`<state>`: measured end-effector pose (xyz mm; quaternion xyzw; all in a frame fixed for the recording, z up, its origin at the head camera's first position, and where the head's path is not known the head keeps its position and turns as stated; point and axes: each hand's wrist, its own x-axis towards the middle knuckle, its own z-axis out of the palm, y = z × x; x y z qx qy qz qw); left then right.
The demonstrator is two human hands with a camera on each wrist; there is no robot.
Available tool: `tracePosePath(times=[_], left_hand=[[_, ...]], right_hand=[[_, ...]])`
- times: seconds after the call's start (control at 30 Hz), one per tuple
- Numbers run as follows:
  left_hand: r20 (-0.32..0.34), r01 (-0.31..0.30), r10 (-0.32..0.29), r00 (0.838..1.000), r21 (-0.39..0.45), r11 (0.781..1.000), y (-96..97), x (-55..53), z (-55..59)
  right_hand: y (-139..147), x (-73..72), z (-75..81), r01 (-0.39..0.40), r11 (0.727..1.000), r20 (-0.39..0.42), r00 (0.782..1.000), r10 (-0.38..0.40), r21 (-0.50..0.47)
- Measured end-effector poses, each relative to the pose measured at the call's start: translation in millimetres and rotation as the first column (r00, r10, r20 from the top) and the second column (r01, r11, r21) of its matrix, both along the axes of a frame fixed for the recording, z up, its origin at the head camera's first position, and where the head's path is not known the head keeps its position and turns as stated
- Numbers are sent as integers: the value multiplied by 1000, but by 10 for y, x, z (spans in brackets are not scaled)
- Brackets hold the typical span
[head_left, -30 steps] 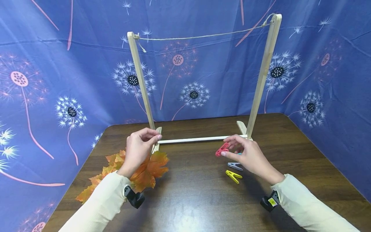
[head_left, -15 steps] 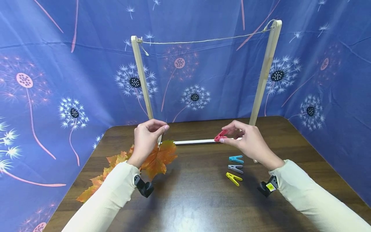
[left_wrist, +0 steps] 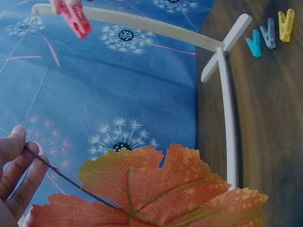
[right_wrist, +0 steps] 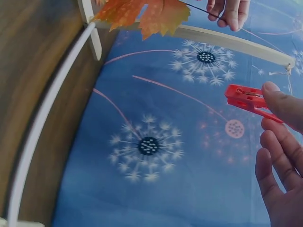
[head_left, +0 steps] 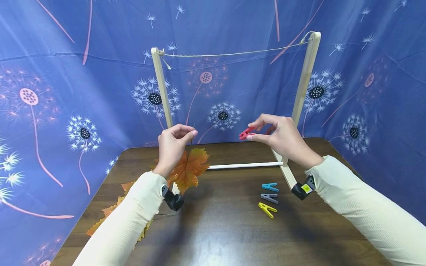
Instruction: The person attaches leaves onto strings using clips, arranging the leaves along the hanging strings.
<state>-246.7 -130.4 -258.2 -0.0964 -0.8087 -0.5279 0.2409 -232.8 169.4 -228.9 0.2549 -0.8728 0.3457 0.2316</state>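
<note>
Working from afar, I have the left hand point(head_left: 173, 146) pinching an orange leaf point(head_left: 193, 166) by its stem point(left_wrist: 72, 181), the right hand point(head_left: 283, 135) a red clothespin point(head_left: 246, 133), both below the string point(head_left: 216, 55). I'd keep both pinches steady, the stem straight (a twist could swing the leaf). The head view shows three more clothespins point(head_left: 265, 197); the right wrist view doesn't.

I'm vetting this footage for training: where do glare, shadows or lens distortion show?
Head view: glare on the table near the bottom edge, soft shadows either side. Left wrist: the white rod looks bowed. Right wrist: it curves too, though straight in the head view.
</note>
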Motion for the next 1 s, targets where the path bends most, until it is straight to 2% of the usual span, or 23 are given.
tracePosePath(times=[0.2,0.43,0.7,1.0], left_hand=[[-31,-16,17,999,22,1000,8,-89,88],[-66,4,1,998,65,998,70,-208,214],[-84,11,-5,996,76,997,142,-318,366],[-123,18,0,992,150,989,194,-435,536]], right_hand=[[-116,-73,224,-12,1000,-34,999,12,0],[-219,-170,441,-12,1000,-53,999,10,-26],[-304,-293,692,-22,998,-8,1000,22,-64],[-507,-450,1008,-46,994,-63,997,41,-94]])
